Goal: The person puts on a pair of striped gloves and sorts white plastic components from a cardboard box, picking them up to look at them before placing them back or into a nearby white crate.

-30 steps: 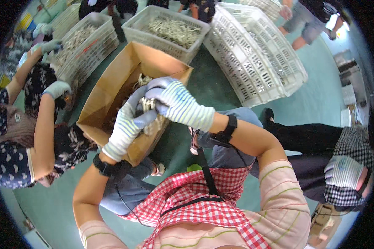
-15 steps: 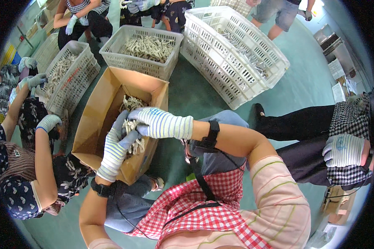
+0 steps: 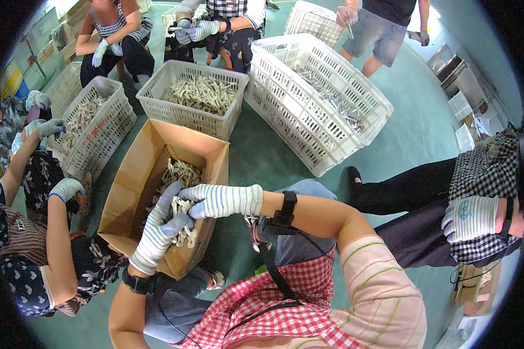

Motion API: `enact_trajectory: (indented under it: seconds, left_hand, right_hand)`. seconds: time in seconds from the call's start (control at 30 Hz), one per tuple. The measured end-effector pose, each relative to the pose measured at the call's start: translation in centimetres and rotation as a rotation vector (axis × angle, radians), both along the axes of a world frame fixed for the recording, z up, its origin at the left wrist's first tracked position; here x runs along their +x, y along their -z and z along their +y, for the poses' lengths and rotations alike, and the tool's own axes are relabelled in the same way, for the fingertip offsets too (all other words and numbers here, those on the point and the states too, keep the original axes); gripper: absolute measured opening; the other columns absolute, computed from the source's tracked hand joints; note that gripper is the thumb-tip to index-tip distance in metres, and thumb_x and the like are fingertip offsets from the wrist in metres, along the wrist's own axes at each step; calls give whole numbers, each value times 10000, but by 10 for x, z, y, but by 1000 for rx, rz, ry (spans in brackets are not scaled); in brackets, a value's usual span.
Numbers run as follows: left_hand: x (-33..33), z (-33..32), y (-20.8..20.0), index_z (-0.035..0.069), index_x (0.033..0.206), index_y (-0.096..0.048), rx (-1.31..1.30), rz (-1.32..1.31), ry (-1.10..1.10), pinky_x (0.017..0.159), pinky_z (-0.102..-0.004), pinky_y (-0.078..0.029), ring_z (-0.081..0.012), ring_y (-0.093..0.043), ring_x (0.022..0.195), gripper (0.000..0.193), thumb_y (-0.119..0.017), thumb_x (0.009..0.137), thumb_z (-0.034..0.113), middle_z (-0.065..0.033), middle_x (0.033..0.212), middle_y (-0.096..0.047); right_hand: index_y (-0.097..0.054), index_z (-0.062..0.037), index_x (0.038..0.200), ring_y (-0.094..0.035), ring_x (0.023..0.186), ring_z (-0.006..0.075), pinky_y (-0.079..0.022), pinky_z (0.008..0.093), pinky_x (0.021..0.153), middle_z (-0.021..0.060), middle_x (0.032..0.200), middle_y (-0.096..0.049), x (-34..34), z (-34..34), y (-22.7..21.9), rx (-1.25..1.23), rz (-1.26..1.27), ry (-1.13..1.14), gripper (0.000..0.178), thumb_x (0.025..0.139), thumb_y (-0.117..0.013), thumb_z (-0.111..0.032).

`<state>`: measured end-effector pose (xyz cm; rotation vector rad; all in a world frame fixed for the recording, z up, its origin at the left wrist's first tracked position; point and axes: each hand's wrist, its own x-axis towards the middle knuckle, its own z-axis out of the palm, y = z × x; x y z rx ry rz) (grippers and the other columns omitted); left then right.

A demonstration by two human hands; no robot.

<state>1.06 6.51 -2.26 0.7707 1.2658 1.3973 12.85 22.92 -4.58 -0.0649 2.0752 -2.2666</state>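
Though half-hidden, pale pieces (image 3: 184, 237) in left hand's (image 3: 158, 230) pinching grip, right hand's (image 3: 216, 201) grip too obscured for certainty.

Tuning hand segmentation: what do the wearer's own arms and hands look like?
Left hand, right hand: white knit gloves with bluish and yellow-green stripes, grey-coated fingers. Left wristband, right wristband: black, with boxy black units; thin dark cable by the right one. Right sleeve: short, pale pink, green and reddish stripes.
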Motion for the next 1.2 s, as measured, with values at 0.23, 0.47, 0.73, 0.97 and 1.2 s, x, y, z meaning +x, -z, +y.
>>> enact_trajectory:
  seconds: [0.23, 0.47, 0.73, 0.97, 1.2]
  left_hand:
    - [2, 3, 0, 8, 1440, -282, -35, 91, 23, 919, -280, -433, -136, -526, 1030, 716, -614, 806, 15, -92, 1240, -515]
    - [3, 10, 14, 1, 1438, -262, 26, 214, -16, 1016, -304, -372, -179, -463, 1189, 737, -621, 795, 3, -112, 1313, -471]
    - [-7, 8, 31, 21, 1436, -267, 19, 521, -44, 1010, -314, -382, -193, -480, 1175, 720, -597, 797, 0, -148, 1287, -497]
    - [-23, 6, 19, 28, 1437, -277, 3, 328, -114, 1040, -306, -341, -203, -452, 1220, 694, -603, 826, 91, -126, 1339, -468]
    - [-22, -1, 17, 43, 1443, -290, 61, 34, -131, 919, -285, -442, -135, -546, 1043, 664, -618, 876, 154, -54, 1230, -529]
  right_hand:
    - [-446, 81, 1276, -525, 1157, 365, -410, 382, 988, 257, 1217, -549, 1, 6, 4, 504, 21, 41, 575, 786, -607, -174]
    - [-522, 44, 1161, -565, 1035, 407, -458, 422, 904, 237, 1084, -588, -2, 0, 10, 844, 158, 218, 466, 767, -619, -185]
    - [-560, 2, 1086, -595, 953, 402, -480, 430, 844, 234, 1014, -616, -1, 2, 2, 860, 120, 225, 392, 798, -603, -260]
    - [-551, -36, 1172, -596, 962, 223, -470, 336, 861, 116, 1033, -626, 0, -4, -7, 296, 89, 275, 399, 859, -647, -263]
    - [-593, -23, 1137, -575, 947, 89, -465, 255, 866, 20, 1012, -634, 3, 0, -20, 99, 2, 297, 235, 914, -593, -98]
